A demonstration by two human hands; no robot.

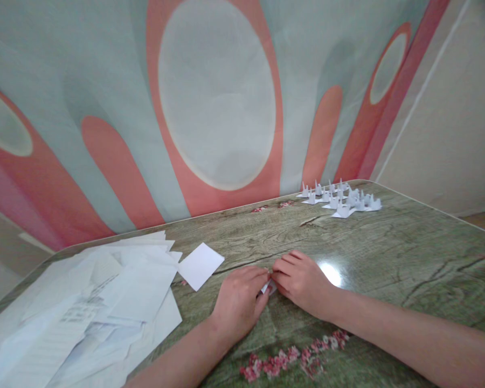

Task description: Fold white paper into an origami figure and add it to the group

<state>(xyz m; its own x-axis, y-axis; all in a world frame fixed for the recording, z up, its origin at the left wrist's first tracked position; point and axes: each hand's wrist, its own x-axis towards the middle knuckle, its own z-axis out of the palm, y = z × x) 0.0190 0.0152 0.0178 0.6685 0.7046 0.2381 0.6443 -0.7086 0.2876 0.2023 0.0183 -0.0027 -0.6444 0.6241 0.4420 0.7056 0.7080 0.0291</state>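
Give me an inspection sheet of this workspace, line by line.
Surface: green wood-grain table with flower print, glossy, a light glare near the right hand.
Job's things: small white paper piece pressed between both hands; only a sliver shows.
Clutter: loose paper pile at left; one white square beside it; folded paper figures grouped at the far edge.
Grips: left hand and right hand flat on the table, fingertips meeting on the piece.
Cables: nothing seen.
Surroundings: patterned cloth backdrop; plain wall at right.

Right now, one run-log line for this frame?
left hand: pinching small folded paper | right hand: pinching same paper | table: paper pile, white square, folded figures
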